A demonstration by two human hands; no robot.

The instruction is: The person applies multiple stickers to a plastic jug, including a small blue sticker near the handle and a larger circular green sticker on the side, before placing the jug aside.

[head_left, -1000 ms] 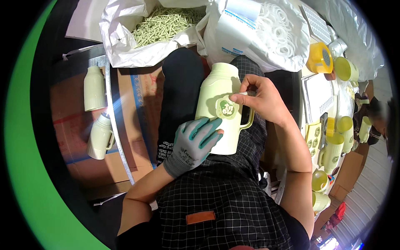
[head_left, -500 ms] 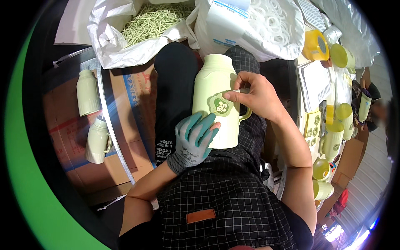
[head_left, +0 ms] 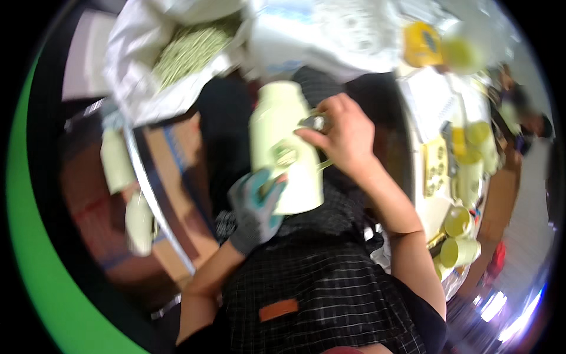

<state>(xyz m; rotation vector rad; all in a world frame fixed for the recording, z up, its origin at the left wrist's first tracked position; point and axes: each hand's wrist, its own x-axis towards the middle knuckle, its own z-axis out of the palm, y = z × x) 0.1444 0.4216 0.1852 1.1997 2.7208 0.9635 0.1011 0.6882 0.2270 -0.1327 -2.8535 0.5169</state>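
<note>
A pale green vacuum jug [head_left: 295, 183] lies on my lap, its neck pointing away from me and its handle on the right. A round darker green emblem [head_left: 285, 154] sits on its front. My left hand [head_left: 257, 203], in a grey and teal glove, grips the lower left side of the jug. Over the upper right of the jug is my bare right hand [head_left: 348, 133], thumb and fingers pinched together. Between them shows a small dark and silvery thing, too blurred to name. The whole picture is smeared by motion.
Two similar jugs [head_left: 140, 223] lie on cardboard [head_left: 177, 153] to the left, behind a metal rail. Ahead stand white sacks, one with green sticks [head_left: 191, 53]. The table at right bears a label sheet [head_left: 435, 168], yellow tape [head_left: 421, 44] and several green jug bodies. A person appears far right.
My right hand has drawn back from the emblem toward the handle, and the small dark thing now shows in its fingers. The view has shifted; my left hand stays on the jug.
</note>
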